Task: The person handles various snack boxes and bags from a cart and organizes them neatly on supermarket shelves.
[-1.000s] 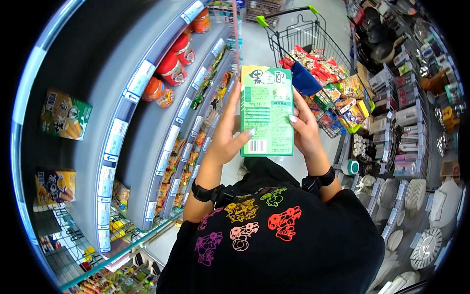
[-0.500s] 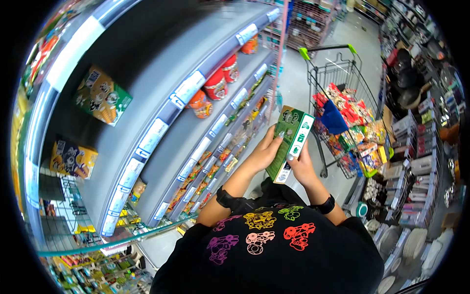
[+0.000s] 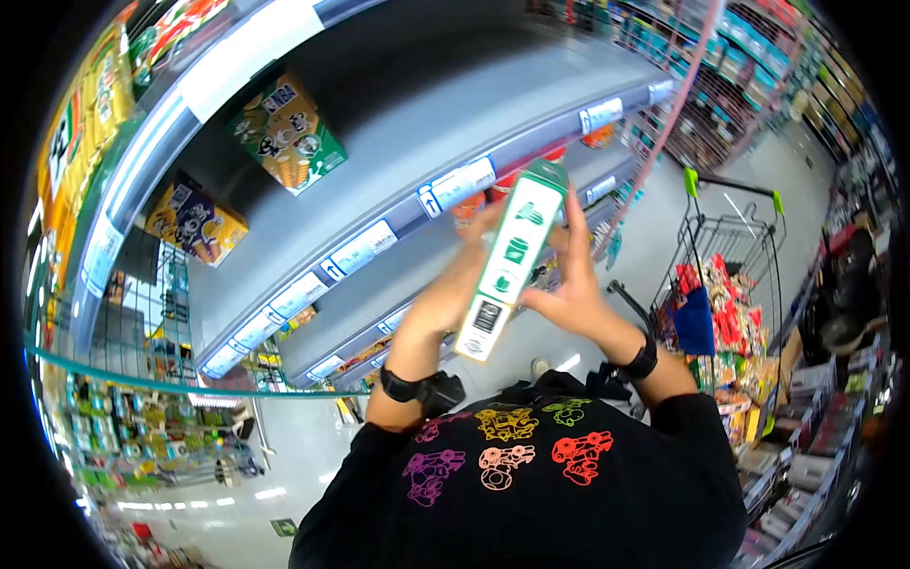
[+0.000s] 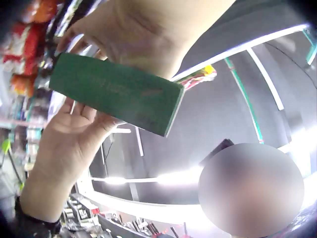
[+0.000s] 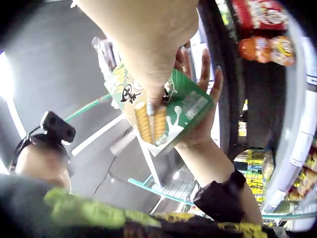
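"Up by the grey metal shelf (image 3: 408,114), what are you holding?"

"A green flat cardboard box (image 3: 513,254), raised edge-on between my left hand (image 3: 438,305) and right hand (image 3: 572,296). Each hand's fingers close on a broad face, well above the wire shopping cart (image 3: 730,256)."

"Which step is that?"

"Lifting it to shelf height, I'd judge. A next move would call for turning it flat toward the opening, with one hand taking the weight."

"Anything unclear?"

"My thumbs are hidden, the wrist views blur the print, and whatever stands behind the box is covered."
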A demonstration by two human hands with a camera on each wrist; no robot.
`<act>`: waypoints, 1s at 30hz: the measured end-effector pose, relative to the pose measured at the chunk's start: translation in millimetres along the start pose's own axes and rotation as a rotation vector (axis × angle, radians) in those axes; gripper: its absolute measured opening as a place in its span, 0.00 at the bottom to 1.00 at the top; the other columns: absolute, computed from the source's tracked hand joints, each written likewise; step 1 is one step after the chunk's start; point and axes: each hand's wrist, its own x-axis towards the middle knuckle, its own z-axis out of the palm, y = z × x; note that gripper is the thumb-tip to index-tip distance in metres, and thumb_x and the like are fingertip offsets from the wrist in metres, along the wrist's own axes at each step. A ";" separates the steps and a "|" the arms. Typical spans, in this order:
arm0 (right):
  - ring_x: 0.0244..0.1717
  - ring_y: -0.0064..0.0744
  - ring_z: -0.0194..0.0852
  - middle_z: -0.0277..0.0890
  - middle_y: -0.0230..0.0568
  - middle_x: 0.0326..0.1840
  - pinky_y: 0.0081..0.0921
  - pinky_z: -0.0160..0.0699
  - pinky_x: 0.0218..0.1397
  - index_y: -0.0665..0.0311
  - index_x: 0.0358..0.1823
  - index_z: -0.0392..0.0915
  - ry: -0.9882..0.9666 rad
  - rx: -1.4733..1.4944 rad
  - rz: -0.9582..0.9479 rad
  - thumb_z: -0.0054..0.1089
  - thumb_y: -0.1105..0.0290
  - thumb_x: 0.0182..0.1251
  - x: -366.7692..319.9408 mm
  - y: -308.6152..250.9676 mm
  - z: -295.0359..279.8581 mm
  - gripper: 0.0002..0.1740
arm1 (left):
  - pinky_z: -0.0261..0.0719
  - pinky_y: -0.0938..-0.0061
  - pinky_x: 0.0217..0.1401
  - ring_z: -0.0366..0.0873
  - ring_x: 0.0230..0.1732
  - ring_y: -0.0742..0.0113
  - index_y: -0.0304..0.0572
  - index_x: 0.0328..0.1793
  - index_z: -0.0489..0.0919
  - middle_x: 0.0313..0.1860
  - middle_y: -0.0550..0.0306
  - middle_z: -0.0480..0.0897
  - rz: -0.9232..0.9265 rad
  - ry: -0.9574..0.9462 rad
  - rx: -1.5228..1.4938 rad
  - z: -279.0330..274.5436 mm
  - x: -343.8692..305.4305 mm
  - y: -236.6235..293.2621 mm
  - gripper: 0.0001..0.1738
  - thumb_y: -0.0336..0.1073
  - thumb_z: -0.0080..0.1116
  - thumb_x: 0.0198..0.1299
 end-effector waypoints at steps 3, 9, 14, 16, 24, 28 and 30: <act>0.54 0.37 0.68 0.65 0.48 0.58 0.34 0.64 0.58 0.62 0.71 0.30 -0.124 0.098 -0.055 0.79 0.59 0.33 69.1 -20.1 0.6 0.71 | 0.58 0.61 0.67 0.64 0.61 0.54 0.39 0.68 0.58 0.65 0.45 0.59 0.038 0.236 -0.101 -35.4 -9.0 11.4 0.39 0.57 0.48 0.57; 0.52 0.24 0.65 0.66 0.38 0.55 0.20 0.65 0.48 0.66 0.66 0.51 -0.642 0.375 -0.085 0.79 0.69 0.34 152.9 -19.7 39.9 0.56 | 0.59 0.61 0.66 0.65 0.61 0.54 0.39 0.66 0.61 0.64 0.47 0.61 0.165 0.558 -0.313 -82.1 -25.2 17.0 0.35 0.56 0.46 0.59; 0.27 0.18 0.66 0.75 0.35 0.42 0.18 0.68 0.29 0.65 0.55 0.68 -0.832 0.253 -0.324 0.77 0.68 0.32 192.8 -39.5 64.8 0.42 | 0.60 0.62 0.66 0.65 0.61 0.55 0.39 0.64 0.63 0.63 0.48 0.64 0.289 0.737 -0.323 -100.8 -41.1 20.5 0.33 0.56 0.43 0.61; 0.18 0.20 0.63 0.76 0.34 0.31 0.17 0.64 0.21 0.63 0.51 0.73 -0.802 0.293 -0.533 0.76 0.68 0.31 213.7 -32.4 79.4 0.37 | 0.61 0.62 0.65 0.65 0.61 0.55 0.39 0.63 0.64 0.62 0.48 0.64 0.335 0.818 -0.322 -114.0 -48.9 21.6 0.32 0.56 0.42 0.62; 0.24 0.20 0.67 0.76 0.36 0.35 0.19 0.67 0.26 0.63 0.48 0.74 -0.876 0.237 -0.372 0.72 0.70 0.39 258.3 -4.0 100.0 0.29 | 0.65 0.65 0.62 0.69 0.58 0.58 0.41 0.60 0.67 0.58 0.51 0.71 0.508 1.338 -0.259 -151.3 -64.2 19.6 0.27 0.53 0.34 0.67; 0.23 0.22 0.74 0.75 0.40 0.39 0.20 0.74 0.25 0.66 0.46 0.72 -0.819 0.337 -0.172 0.69 0.70 0.44 262.4 21.7 111.4 0.25 | 0.63 0.66 0.63 0.66 0.61 0.59 0.41 0.66 0.58 0.60 0.51 0.68 0.377 1.554 -0.010 -155.1 -44.5 12.5 0.30 0.55 0.28 0.68; 0.21 0.24 0.76 0.75 0.41 0.38 0.21 0.77 0.23 0.68 0.45 0.71 -0.837 0.294 -0.111 0.66 0.70 0.47 266.1 28.7 109.2 0.23 | 0.61 0.67 0.65 0.64 0.63 0.58 0.39 0.67 0.56 0.63 0.47 0.66 0.328 1.532 0.169 -158.2 -35.0 1.5 0.32 0.55 0.23 0.69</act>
